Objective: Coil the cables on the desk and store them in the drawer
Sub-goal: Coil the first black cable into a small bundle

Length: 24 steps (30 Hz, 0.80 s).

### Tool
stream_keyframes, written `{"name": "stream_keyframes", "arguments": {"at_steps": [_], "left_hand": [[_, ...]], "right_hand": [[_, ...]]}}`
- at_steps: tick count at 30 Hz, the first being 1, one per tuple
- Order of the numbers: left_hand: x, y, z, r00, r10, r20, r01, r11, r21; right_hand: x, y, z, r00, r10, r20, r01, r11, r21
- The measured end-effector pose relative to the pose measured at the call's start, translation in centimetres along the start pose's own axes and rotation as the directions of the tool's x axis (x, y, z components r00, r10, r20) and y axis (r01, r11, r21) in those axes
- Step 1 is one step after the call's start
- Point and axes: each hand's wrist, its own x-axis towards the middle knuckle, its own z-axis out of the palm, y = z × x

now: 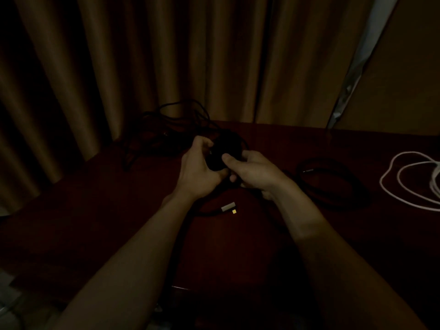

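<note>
The scene is dim. Both hands meet over the middle of the dark red desk (119,210) around a small black cable coil (226,148). My left hand (198,167) grips its left side with curled fingers. My right hand (254,172) holds its right side, thumb pressed on top. The cable's free end trails toward me and ends in a silver plug (228,207) lying on the desk below my hands. No drawer can be made out.
A loose tangle of black cable (171,129) lies at the desk's back left by the brown curtain (142,55). A coiled black cable (333,182) sits to the right, and a white cable (409,182) loops at the right edge.
</note>
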Motion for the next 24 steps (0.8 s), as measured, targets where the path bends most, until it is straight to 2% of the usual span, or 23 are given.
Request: {"name": "stream_keyframes", "arguments": {"at_steps": [5,9,15,19,21,24], "left_hand": [[0.4,-0.3,0.2,0.995,0.029,0.098,-0.036,0.996,0.076],[0.4,-0.5,0.1,0.995,0.035,0.092,-0.042,0.996,0.072],[0.3,-0.5,-0.2,0.989,0.054,0.134,-0.045,0.997,-0.07],[0.2,-0.5,0.0,0.983,0.076,0.165,-0.062,0.994,-0.089],[0.1,-0.4,0.0,0.983,0.083,0.163,-0.068,0.993,-0.1],[0.1,-0.2,-0.2,0.981,0.075,0.18,-0.057,0.993,-0.104]], "right_hand": [[0.0,-0.8,-1.0,0.987,0.066,0.146,-0.033,0.976,-0.216],[0.4,-1.7,-1.5,0.972,0.121,0.203,-0.038,0.928,-0.371],[0.9,-1.7,-1.8,0.932,0.149,0.331,0.006,0.905,-0.425],[0.9,-2.3,-2.7,0.921,0.225,0.318,-0.02,0.842,-0.539],[1.5,-1.9,-2.8,0.93,0.193,0.312,-0.015,0.869,-0.494],[2.4,-0.4,-2.3,0.962,0.1,0.254,-0.044,0.975,-0.218]]}}
